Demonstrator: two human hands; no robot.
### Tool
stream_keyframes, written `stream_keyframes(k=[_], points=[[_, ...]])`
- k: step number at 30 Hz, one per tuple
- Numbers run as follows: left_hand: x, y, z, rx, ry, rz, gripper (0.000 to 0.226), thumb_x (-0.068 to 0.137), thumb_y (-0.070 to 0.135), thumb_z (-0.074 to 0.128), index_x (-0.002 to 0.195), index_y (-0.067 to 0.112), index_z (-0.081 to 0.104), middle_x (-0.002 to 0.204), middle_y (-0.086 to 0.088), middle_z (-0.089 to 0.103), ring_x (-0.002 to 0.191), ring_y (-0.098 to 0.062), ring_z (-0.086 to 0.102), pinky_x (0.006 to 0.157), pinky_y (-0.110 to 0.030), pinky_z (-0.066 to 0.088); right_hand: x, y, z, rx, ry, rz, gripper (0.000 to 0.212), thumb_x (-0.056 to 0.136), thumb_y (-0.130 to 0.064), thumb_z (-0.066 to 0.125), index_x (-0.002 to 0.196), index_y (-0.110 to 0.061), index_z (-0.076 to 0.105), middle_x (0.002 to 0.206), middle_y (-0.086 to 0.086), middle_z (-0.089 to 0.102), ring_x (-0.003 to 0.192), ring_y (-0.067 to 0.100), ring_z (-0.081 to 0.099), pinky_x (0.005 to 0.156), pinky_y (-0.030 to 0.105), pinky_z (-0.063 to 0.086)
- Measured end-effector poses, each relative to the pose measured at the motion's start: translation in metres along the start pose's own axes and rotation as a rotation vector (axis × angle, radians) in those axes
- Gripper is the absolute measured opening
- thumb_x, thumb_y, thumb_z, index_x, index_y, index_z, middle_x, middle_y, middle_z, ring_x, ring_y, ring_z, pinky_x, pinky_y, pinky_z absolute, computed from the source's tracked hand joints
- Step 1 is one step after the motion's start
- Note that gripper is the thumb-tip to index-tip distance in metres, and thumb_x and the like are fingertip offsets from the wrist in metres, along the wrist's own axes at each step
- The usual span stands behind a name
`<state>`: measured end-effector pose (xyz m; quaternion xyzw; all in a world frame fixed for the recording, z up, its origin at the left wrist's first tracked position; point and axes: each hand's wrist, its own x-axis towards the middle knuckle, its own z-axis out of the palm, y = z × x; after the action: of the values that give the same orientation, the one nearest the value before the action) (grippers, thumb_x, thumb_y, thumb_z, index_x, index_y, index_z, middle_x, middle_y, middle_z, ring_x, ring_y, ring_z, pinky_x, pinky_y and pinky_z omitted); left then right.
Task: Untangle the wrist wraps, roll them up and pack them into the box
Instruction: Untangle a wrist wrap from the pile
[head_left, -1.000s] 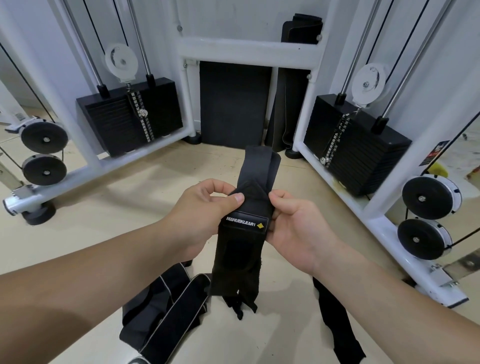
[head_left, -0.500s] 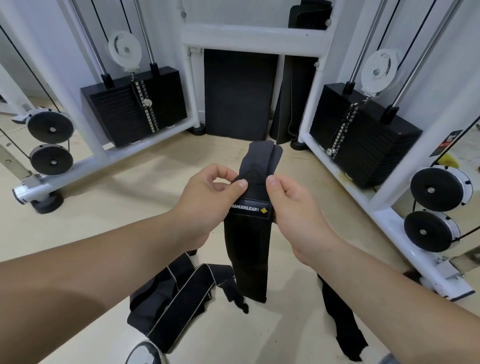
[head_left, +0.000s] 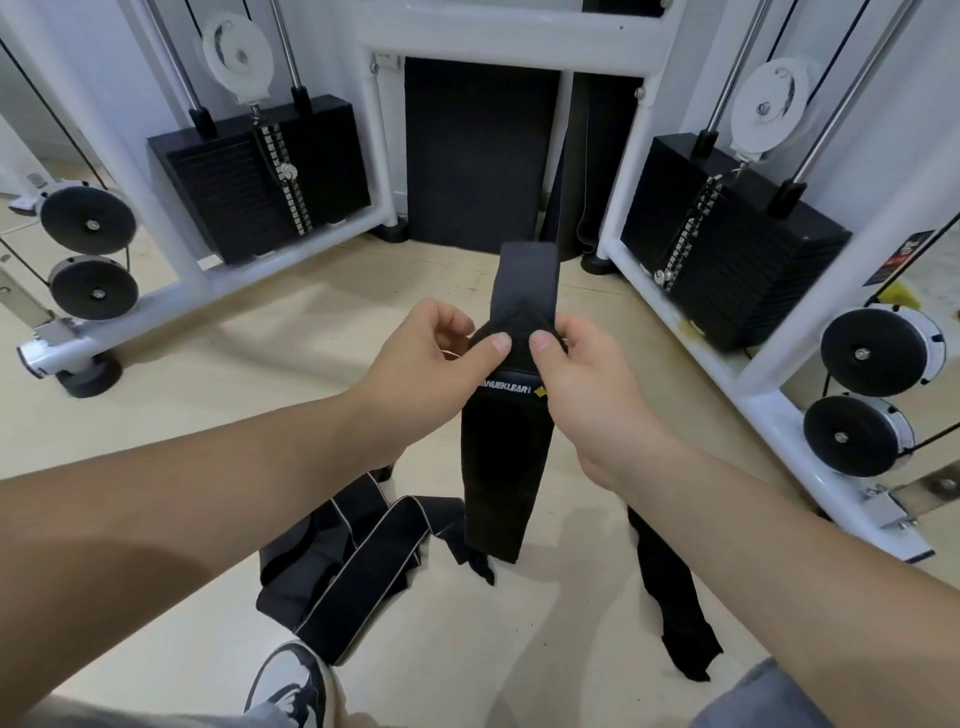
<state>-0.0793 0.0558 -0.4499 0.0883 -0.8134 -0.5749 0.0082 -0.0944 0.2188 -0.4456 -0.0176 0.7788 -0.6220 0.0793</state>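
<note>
Across beige gym floor (head_left: 156, 405), tangled wrist wraps (head_left: 343, 561), weight stacks (head_left: 260, 182).

Held wrist wrap (head_left: 506, 457): matt black woven cloth, glossy label.
Floor wraps (head_left: 337, 566), 7 o'clock: black cloth, pale edging.
Weight stacks (head_left: 260, 179): matt black.
Frame (head_left: 519, 39): glossy white-painted metal.
Floor (head_left: 291, 338): smooth, beige.

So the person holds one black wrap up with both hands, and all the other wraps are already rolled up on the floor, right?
Not quite. Both hands, left hand and right hand, do pinch the black wrap, but the other wraps are not rolled. The head view shows them loose on the floor: a tangled pile of white-edged straps on the left and a flat strip on the right.
</note>
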Motion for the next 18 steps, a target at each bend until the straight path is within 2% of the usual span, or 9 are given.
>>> stream_keyframes(k=[2, 4, 6, 8, 10, 12, 15, 18], points=[[-0.004, -0.004, 0.006, -0.046, -0.217, -0.081, 0.028, 0.097, 0.044, 0.073, 0.119, 0.029, 0.063, 0.114, 0.003, 0.076, 0.106, -0.013, 0.073, 0.098, -0.035, 0.058, 0.005, -0.003, -0.003, 0.079, 0.063, 0.040, 0.023, 0.112, -0.021, 0.045, 0.108, -0.026, 0.067, 0.111, 0.001, 0.075, 0.107, 0.018, 0.070, 0.092, 0.037, 0.060], [-0.011, -0.015, 0.014, -0.001, -0.421, -0.088, 0.032, 0.099, 0.025, 0.073, 0.128, 0.030, 0.062, 0.119, 0.006, 0.077, 0.113, -0.010, 0.072, 0.103, -0.034, 0.057, 0.011, -0.005, -0.005, 0.172, 0.101, 0.104, 0.026, 0.113, -0.022, 0.043, 0.116, -0.022, 0.069, 0.113, 0.002, 0.076, 0.110, 0.021, 0.071, 0.099, 0.045, 0.060], [-0.013, -0.026, 0.020, 0.090, -0.460, -0.095, 0.043, 0.098, 0.021, 0.073, 0.136, 0.033, 0.057, 0.121, 0.010, 0.075, 0.117, -0.009, 0.070, 0.107, -0.039, 0.055, 0.016, -0.006, -0.008, 0.247, 0.121, 0.163, 0.028, 0.114, -0.023, 0.042, 0.120, -0.022, 0.069, 0.114, 0.001, 0.076, 0.111, 0.020, 0.071, 0.101, 0.045, 0.059], [-0.013, -0.031, 0.021, 0.122, -0.487, -0.126, 0.038, 0.101, 0.026, 0.070, 0.137, 0.033, 0.059, 0.125, 0.013, 0.075, 0.120, -0.010, 0.068, 0.110, -0.042, 0.053, 0.023, -0.005, -0.014, 0.311, 0.145, 0.196, 0.029, 0.115, -0.025, 0.042, 0.122, -0.021, 0.070, 0.116, 0.000, 0.077, 0.113, 0.020, 0.071, 0.103, 0.046, 0.058], [-0.012, -0.034, 0.021, 0.119, -0.475, -0.134, 0.032, 0.104, 0.031, 0.066, 0.136, 0.031, 0.063, 0.125, 0.014, 0.075, 0.121, -0.012, 0.069, 0.110, -0.044, 0.053, 0.030, -0.004, -0.022, 0.357, 0.163, 0.188, 0.029, 0.114, -0.028, 0.045, 0.123, -0.018, 0.071, 0.116, 0.001, 0.078, 0.113, 0.021, 0.072, 0.103, 0.044, 0.058], [-0.012, -0.032, 0.024, 0.103, -0.414, -0.113, 0.030, 0.106, 0.034, 0.062, 0.135, 0.031, 0.063, 0.123, 0.014, 0.075, 0.118, -0.012, 0.069, 0.109, -0.043, 0.054, 0.034, -0.002, -0.030, 0.425, 0.095, 0.182, 0.031, 0.113, -0.033, 0.049, 0.127, -0.017, 0.071, 0.119, 0.000, 0.079, 0.116, 0.019, 0.073, 0.104, 0.042, 0.057], [-0.009, -0.022, 0.031, 0.017, -0.292, -0.083, 0.026, 0.108, 0.031, 0.058, 0.133, 0.032, 0.063, 0.120, 0.014, 0.076, 0.114, -0.009, 0.071, 0.105, -0.038, 0.056, 0.035, 0.010, -0.037, 0.374, -0.162, 0.262, 0.038, 0.109, -0.044, 0.054, 0.135, -0.020, 0.069, 0.127, 0.000, 0.078, 0.123, 0.022, 0.071, 0.109, 0.048, 0.054], [-0.001, -0.013, 0.032, -0.121, -0.193, -0.079, 0.023, 0.108, 0.030, 0.058, 0.129, 0.029, 0.067, 0.115, 0.009, 0.079, 0.107, -0.010, 0.076, 0.094, -0.033, 0.062, 0.026, 0.022, -0.032, 0.234, -0.418, 0.351, 0.041, 0.108, -0.042, 0.059, 0.136, -0.014, 0.068, 0.125, 0.007, 0.078, 0.119, 0.027, 0.074, 0.106, 0.049, 0.057]])
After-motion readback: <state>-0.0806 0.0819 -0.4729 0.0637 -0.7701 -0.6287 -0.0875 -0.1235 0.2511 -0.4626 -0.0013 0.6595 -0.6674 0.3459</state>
